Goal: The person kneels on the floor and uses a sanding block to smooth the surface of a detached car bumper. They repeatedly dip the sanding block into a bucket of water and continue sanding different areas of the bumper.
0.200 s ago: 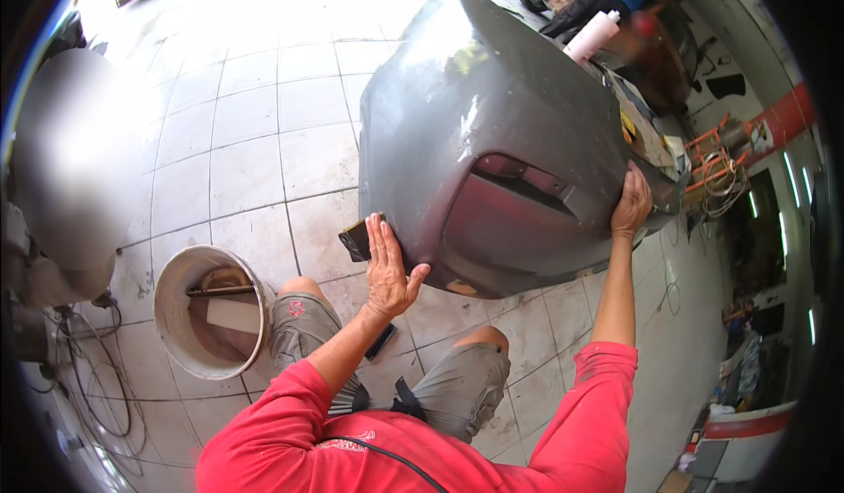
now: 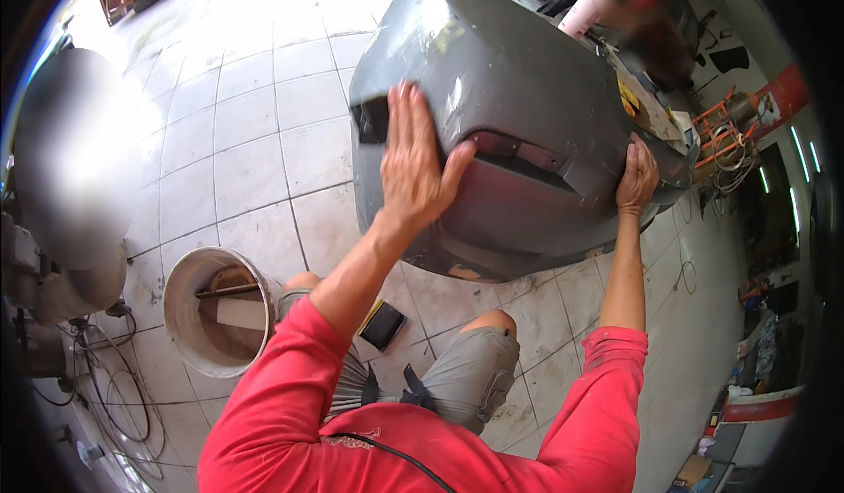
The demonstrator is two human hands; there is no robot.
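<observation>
A large grey car bumper (image 2: pixel 519 71) stands on end in front of me, with reddish patches around its recessed opening. My left hand (image 2: pixel 411 155) lies over a black sanding block (image 2: pixel 371 120), fingers nearly straight, pressing it to the bumper's left side. Much of the block is hidden beneath the fingers. On the right, my right hand (image 2: pixel 636 179) grips the bumper's edge, its fingertips partly out of sight.
A white bucket (image 2: pixel 180 339) with blocks inside stands at my left knee. A black, yellow-edged pad (image 2: pixel 383 325) lies on the tiles between my legs. Cables (image 2: pixel 110 387) coil at far left. Behind the bumper are a pale bottle (image 2: pixel 580 14) and another person.
My left hand has slid up and away from me along the bumper with the sanding block. The right hand keeps its hold. The pad on the floor shows more fully.
</observation>
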